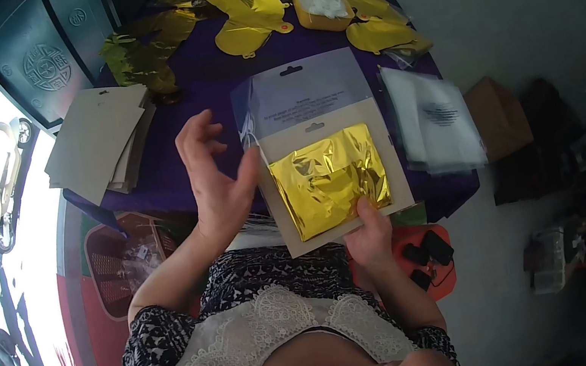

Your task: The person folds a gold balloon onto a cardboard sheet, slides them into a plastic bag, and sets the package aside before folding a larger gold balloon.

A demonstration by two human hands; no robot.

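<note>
Lace-trimmed patterned clothing (257, 342) fills the bottom of the view, and just above it the right hand (370, 236) pinches the lower edge of a clear packet (322, 148), thumb pressed on the front over the folded gold foil (329, 179) inside. That packet is held up in front of the person, above the near edge of the purple-covered table (199, 75); it has a beige backing card, a printed clear flap and a hang slot at the top. The left hand (211, 177) is open, fingers spread and loosely curled, its thumb touching the packet's left edge — it grips nothing. On the table to the left lies a stack of beige cards (98, 141), slightly fanned. To the right, a stack of clear bags (432, 119) with dark printing rests near the table's corner. Farther back, gold foil balloons (243, 11) are spread across the cloth, some crumpled, some flat — beside them a bag of white pieces (322, 2). Below the table, near the right forearm, small black items sit on an orange surface (437, 267).
</note>
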